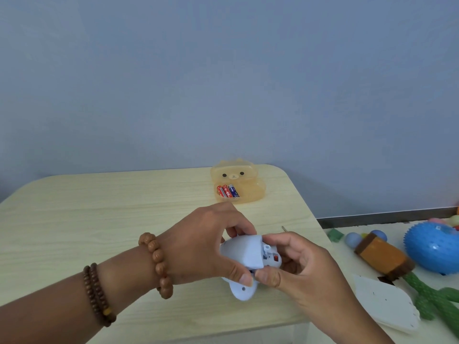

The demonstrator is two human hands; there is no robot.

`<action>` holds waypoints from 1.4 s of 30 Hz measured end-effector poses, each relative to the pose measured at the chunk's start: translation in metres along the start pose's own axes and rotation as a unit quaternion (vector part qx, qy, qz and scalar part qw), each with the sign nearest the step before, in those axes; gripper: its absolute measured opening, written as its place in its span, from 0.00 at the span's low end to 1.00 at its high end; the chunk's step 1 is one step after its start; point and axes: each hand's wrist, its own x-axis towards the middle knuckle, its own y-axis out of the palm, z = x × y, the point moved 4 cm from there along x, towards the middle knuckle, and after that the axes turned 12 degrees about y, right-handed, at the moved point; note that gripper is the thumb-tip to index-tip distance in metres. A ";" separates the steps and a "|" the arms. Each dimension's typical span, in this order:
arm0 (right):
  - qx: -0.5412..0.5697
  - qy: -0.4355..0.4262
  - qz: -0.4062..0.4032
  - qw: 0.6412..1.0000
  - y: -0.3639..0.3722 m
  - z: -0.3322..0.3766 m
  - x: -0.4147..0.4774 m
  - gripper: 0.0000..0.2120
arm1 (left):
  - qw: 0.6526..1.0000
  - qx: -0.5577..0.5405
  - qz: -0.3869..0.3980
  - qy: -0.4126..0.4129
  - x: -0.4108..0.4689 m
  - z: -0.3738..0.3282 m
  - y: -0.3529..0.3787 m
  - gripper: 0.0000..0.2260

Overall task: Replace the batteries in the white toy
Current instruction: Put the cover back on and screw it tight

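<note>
The white toy [246,254] is held just above the wooden table [99,219], near its right side. My left hand [203,244] grips the toy's body from the left, thumb underneath. My right hand [298,266] pinches its right end, where an open compartment shows a red part and a small white peg. A flat white piece [242,290], perhaps the cover, sticks out below the toy. Behind, an open translucent orange bear-face box [248,192] holds three batteries [227,191], two red and one blue.
A thin metal pin [284,228] lies on the table right of my hands. On the floor to the right are a blue spiky ball [432,247], an orange and brown block toy [382,256], a green cactus toy [429,296] and a white panel [387,304].
</note>
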 end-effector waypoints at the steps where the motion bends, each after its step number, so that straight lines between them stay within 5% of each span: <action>1: 0.000 0.001 -0.001 1.000 0.000 0.000 0.000 0.24 | 1.000 -0.002 -0.004 0.000 0.000 0.000 0.000 0.25; 27: -0.024 -0.055 -0.012 0.998 0.005 0.002 -0.006 0.29 | 0.995 0.052 0.048 -0.066 0.002 -0.003 -0.005 0.25; 42: -0.025 -0.008 0.007 1.000 0.003 0.004 -0.003 0.26 | 0.992 0.075 0.066 -0.073 0.010 -0.008 -0.007 0.24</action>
